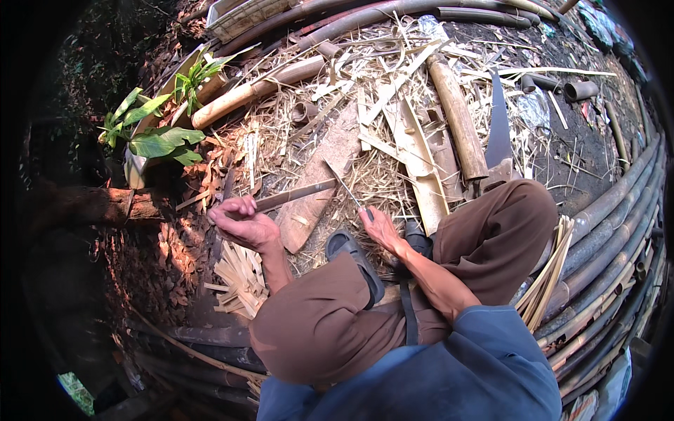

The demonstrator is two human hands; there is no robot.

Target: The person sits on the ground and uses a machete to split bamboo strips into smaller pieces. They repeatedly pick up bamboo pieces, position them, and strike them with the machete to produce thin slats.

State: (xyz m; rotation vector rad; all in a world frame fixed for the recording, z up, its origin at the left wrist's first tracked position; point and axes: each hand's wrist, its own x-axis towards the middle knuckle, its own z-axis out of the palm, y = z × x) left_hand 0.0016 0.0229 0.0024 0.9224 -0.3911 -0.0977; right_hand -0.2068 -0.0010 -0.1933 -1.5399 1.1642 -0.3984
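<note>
My left hand [246,223] is turned partly palm up, its fingers curled at the near end of a flat brown bamboo strip [296,194]. The strip slants up to the right over a worn wooden board [326,158] on the ground. In my right hand [381,229] is the handle of a knife [342,181]. Its thin blade points up and left, crossing the far end of the strip; whether it cuts in there I cannot tell. Below my left hand lies a bundle of pale split bamboo strips [240,279].
Shavings [379,168] litter the ground. Beyond my right hand lie a split bamboo half [419,161], a bamboo pole [456,116] and a saw [499,126]. Long bamboo poles [604,245] are stacked at the right. A leafy plant [158,137] grows at the left.
</note>
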